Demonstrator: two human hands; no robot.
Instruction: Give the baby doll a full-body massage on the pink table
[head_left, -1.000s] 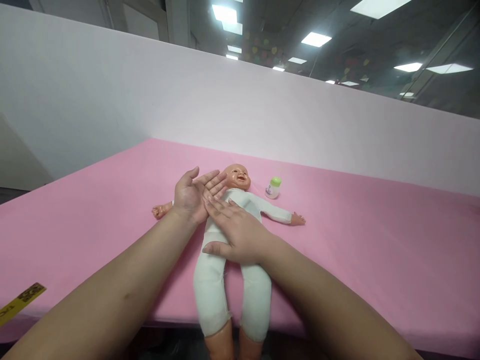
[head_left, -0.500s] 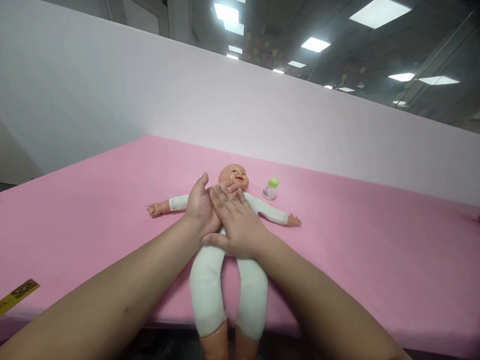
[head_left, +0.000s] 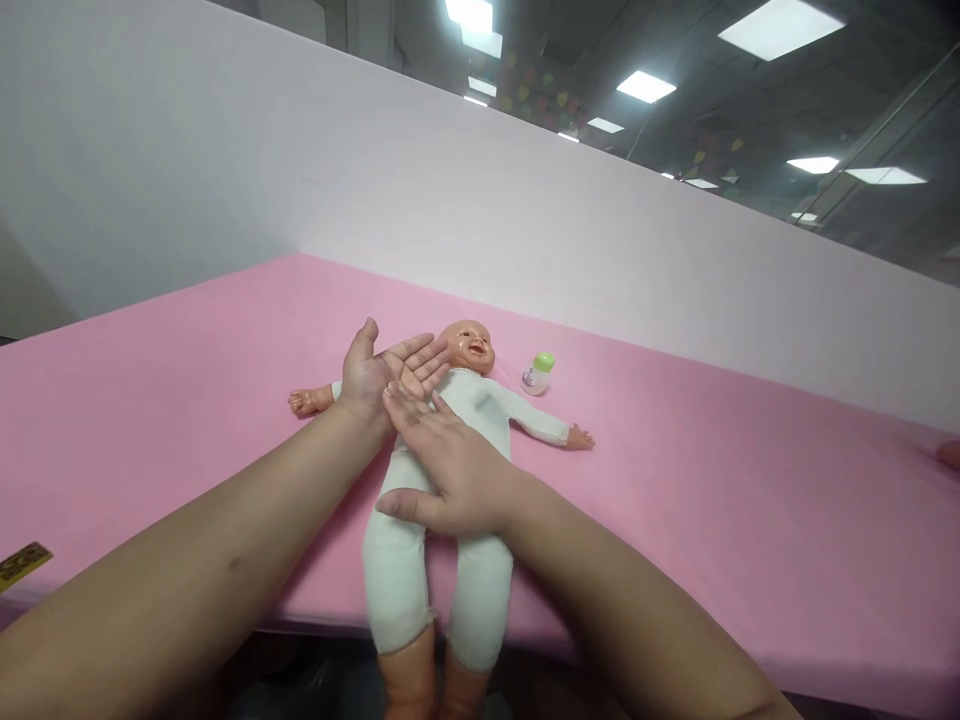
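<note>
Pink tabletop (head_left: 712, 480) against a pale wall (head_left: 525, 220), lit ceiling panels (head_left: 780, 28) beyond; doll (head_left: 480, 410) on its back, head toward the wall, lower legs past the near edge, green-capped bottle (head_left: 538, 375) near its head. Left hand (head_left: 386, 378) palm up beside the doll's chest, fingers slightly apart, holding nothing. Right hand (head_left: 457, 465) palm down over the doll's belly, thumb spread wide, fingertips overlapping the left palm's heel, contact uncertain.
</note>
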